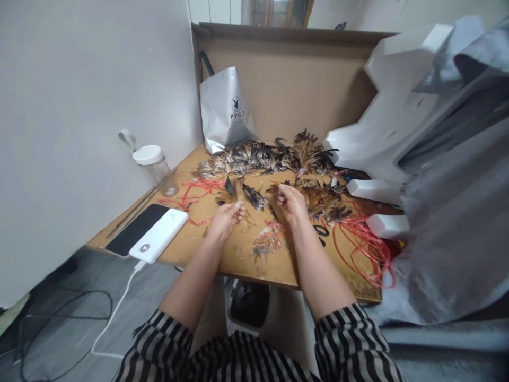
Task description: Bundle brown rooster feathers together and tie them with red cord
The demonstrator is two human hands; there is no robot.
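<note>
Bench [234, 260]: yellow-brown top in the middle of my feed, a brown backboard [294, 79] standing along its far edge
White moulded piece [360, 148]: I see it on the right, beside rumpled grey cloth [465, 212]
Silver PPGZ bag [222, 111]: upright in the far left corner of the bench
Feather row [254, 159]: mottled brown and black bundles across the far side, just before the bag
Red plastic string [358, 244]: tangled at the right edge, with more strands at the left
Brown feather bundle [324, 199]: lying just beyond the right wrist
Clear bottle [159, 170]: white-lidded, on the left side
Phone [137, 228]: flat at the near left, partly under a white power bank [159, 236] with its cable plugged in
Left hand [227, 220]: I read its grip as pinching the quill ends of a feather tuft [234, 187], which fans away from the fingers
Right hand [293, 204]: thumb and forefinger pressed together by brown feathers; I cannot tell whether this grip holds one
Black scissor handles [321, 231]: beside the right forearm
Dark feather clump [253, 197]: on the bench between both hands
Feather scraps [268, 239]: scattered between the forearms
</note>
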